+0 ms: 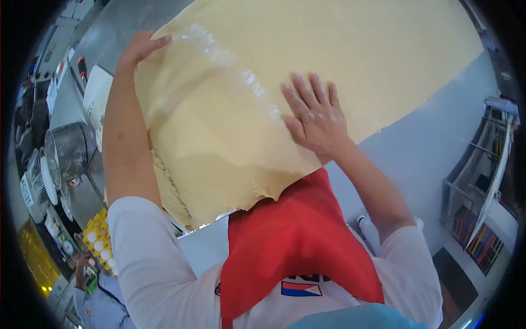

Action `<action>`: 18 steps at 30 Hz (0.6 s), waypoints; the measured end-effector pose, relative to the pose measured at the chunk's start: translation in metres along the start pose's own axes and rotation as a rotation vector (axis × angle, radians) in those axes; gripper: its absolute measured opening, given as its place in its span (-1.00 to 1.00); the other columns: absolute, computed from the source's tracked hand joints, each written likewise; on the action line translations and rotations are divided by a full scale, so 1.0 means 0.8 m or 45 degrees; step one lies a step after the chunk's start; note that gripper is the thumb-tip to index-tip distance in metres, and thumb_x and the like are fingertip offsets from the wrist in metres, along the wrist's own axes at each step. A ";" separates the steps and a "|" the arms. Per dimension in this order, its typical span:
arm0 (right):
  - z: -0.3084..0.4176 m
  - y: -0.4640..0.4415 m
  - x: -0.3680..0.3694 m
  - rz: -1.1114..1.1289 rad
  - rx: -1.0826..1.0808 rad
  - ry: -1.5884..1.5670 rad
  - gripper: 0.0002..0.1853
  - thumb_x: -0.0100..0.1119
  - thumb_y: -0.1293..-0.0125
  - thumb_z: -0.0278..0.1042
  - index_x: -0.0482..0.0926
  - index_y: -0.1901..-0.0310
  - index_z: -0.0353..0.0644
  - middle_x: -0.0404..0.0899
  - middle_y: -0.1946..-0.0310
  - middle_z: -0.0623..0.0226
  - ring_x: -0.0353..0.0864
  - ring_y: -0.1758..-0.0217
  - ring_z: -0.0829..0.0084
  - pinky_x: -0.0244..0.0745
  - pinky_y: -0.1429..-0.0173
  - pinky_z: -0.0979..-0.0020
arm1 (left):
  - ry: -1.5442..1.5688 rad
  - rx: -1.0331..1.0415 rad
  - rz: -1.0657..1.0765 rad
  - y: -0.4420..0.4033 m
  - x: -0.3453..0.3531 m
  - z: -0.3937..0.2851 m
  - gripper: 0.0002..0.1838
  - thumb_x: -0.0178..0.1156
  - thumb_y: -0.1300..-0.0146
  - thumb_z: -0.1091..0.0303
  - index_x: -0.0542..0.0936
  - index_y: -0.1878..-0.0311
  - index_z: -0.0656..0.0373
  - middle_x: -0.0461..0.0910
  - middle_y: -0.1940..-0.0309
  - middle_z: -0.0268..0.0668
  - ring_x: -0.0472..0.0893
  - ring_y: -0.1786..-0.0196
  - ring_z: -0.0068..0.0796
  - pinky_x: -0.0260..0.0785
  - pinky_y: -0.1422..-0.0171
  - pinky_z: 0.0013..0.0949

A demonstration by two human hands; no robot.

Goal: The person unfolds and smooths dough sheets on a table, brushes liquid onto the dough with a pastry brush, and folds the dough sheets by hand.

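Observation:
A large, thin sheet of pale yellow dough point(356, 49) is spread over the metal table and reaches the table edge by the red apron. My left hand point(143, 48) is at the sheet's upper left edge, thumb stretched out over the dough. Flat on the dough, with fingers spread, lies my right hand point(318, 112). Shiny whitish streaks point(252, 82) run across the sheet between my hands. Along the lower left, the dough has a rough, crumbly edge point(167, 186).
Metal table surface point(129, 24) shows at the upper left. A metal pot point(68, 148) stands at the left, above yellow trays of eggs point(98, 236). Another person point(104, 301) is at the lower left. A rack with shelves point(476, 192) stands at the right.

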State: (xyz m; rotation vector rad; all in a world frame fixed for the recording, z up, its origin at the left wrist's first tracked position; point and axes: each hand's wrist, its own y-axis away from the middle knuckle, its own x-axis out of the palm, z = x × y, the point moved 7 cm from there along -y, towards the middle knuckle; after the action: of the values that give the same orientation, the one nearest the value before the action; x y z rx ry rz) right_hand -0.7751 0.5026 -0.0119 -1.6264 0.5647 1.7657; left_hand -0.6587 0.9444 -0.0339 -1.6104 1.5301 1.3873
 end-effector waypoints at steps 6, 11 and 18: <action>0.012 0.016 0.009 -0.001 0.159 0.047 -0.40 -0.03 -0.34 0.07 0.34 -0.36 0.02 0.22 -0.43 0.22 0.15 -0.48 0.03 -0.07 -0.50 -0.16 | -0.002 0.310 -0.190 -0.007 -0.034 -0.024 -0.44 0.29 -0.12 -0.08 0.64 -0.06 0.13 0.66 0.10 -0.07 0.63 0.03 -0.22 0.42 -0.04 -0.22; -0.041 0.172 0.006 -0.609 1.012 -0.413 -0.46 0.04 -0.35 -0.06 0.36 -0.27 -0.17 0.35 -0.25 0.13 0.34 -0.32 0.15 0.24 -0.35 0.02 | -0.245 0.220 -0.214 -0.014 -0.025 0.002 -0.46 0.29 -0.13 -0.06 0.65 -0.04 0.15 0.65 0.02 -0.03 0.62 -0.05 -0.11 0.41 -0.10 -0.18; 0.101 0.219 0.079 -0.089 1.689 -2.547 -0.81 0.07 -0.42 -0.26 0.46 0.19 -0.23 0.55 0.31 0.20 0.63 0.26 0.28 0.59 0.17 0.25 | -0.230 0.409 -0.297 -0.002 -0.033 0.013 -0.43 0.33 -0.12 -0.01 0.60 -0.07 0.23 0.64 0.03 -0.02 0.62 -0.01 -0.03 0.41 -0.09 -0.16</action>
State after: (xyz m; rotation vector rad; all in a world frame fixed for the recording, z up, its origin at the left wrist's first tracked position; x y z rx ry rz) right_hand -0.9572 0.4504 -0.0847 1.0650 0.3482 1.3927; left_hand -0.6563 0.9645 -0.0136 -1.3761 1.3332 1.0671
